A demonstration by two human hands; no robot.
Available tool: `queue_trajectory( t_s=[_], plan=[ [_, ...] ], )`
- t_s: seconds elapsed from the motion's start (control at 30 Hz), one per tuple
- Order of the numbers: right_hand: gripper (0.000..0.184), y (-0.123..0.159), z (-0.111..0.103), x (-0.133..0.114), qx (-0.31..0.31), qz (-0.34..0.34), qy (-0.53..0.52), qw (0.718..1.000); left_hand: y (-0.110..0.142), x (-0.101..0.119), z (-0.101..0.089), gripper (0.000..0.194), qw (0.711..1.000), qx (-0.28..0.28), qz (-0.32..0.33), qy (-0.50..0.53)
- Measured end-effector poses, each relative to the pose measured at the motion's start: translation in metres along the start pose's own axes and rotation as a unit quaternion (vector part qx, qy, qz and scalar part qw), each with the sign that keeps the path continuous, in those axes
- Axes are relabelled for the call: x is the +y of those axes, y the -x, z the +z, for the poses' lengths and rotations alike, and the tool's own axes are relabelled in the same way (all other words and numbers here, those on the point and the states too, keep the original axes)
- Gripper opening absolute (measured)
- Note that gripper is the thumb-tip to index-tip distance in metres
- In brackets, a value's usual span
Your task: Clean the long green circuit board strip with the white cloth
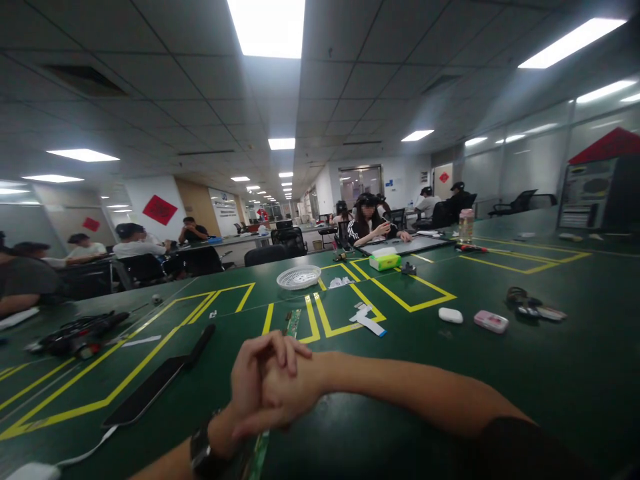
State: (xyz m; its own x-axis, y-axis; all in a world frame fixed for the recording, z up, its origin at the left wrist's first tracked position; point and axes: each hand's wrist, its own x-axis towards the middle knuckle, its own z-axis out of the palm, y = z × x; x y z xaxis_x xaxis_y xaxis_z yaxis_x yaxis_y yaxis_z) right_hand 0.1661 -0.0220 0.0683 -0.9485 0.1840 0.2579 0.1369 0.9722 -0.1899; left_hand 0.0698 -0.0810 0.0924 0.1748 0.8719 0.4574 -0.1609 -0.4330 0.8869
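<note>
Above the near part of the green table, my left hand [250,373], with a dark watch [201,450] on its wrist, is wrapped around my right hand [295,385]. Its fingers lie across the back of the right hand near the wrist. The right hand is bent in against the left palm, and its fingers are mostly hidden. A long narrow green circuit board [293,324] lies beneath both hands, showing beyond them and again below. Just past the hands rests a white ribbon cable [371,323] with a blue end.
A black flat lamp-like panel [150,390] and dark tools [83,337] lie left. A white basket [299,277] and green tissue pack [385,261] stand farther back. White case [451,315], pink case [491,321] and keys [537,310] lie right. A person [367,223] sits across.
</note>
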Motion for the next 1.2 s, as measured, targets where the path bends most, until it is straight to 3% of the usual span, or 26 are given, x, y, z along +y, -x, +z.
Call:
queue_trajectory(
  t_s=[0.1,0.17,0.27,0.3,0.4,0.47,0.57,0.7,0.8,1.1,1.2],
  plan=[
    [0.048,0.000,0.004,0.037,-0.015,0.042,0.106,0.993,-0.041,-0.047,-0.026,0.042,0.980,0.021,0.019,-0.195],
    [0.040,0.001,0.015,0.060,0.009,0.031,0.170,0.985,-0.057,-0.071,-0.041,0.036,0.970,0.026,0.036,-0.240],
    [0.038,0.009,0.030,0.086,0.070,0.024,0.229,0.971,-0.062,-0.091,-0.059,0.035,0.957,0.030,0.057,-0.283],
    [0.035,0.013,0.034,0.091,0.084,0.036,0.238,0.967,-0.061,-0.094,-0.065,0.031,0.951,0.013,0.063,-0.302],
    [0.031,0.019,0.039,0.095,0.109,0.080,0.230,0.964,-0.055,-0.097,-0.086,0.033,0.871,-0.146,0.129,-0.451],
    [0.032,0.020,0.039,0.094,0.116,0.098,0.210,0.966,-0.052,-0.098,-0.099,0.039,0.842,-0.146,0.128,-0.503],
    [0.032,0.018,0.038,0.094,0.120,0.116,0.185,0.969,-0.050,-0.105,-0.112,0.043,0.822,-0.184,0.085,-0.532],
    [0.023,0.018,0.037,0.095,0.117,0.128,0.160,0.972,-0.052,-0.113,-0.113,0.040,0.810,-0.248,0.063,-0.527],
    [0.022,0.019,0.036,0.096,0.118,0.134,0.139,0.974,-0.053,-0.114,-0.108,0.036,0.810,-0.247,0.071,-0.528],
    [0.033,0.015,0.035,0.101,0.152,0.200,0.094,0.963,-0.051,-0.104,-0.101,0.030,0.803,-0.184,0.061,-0.564],
    [0.032,0.015,0.035,0.101,0.161,0.212,0.094,0.959,-0.053,-0.100,-0.103,0.029,0.789,-0.121,0.058,-0.600]
  ],
)
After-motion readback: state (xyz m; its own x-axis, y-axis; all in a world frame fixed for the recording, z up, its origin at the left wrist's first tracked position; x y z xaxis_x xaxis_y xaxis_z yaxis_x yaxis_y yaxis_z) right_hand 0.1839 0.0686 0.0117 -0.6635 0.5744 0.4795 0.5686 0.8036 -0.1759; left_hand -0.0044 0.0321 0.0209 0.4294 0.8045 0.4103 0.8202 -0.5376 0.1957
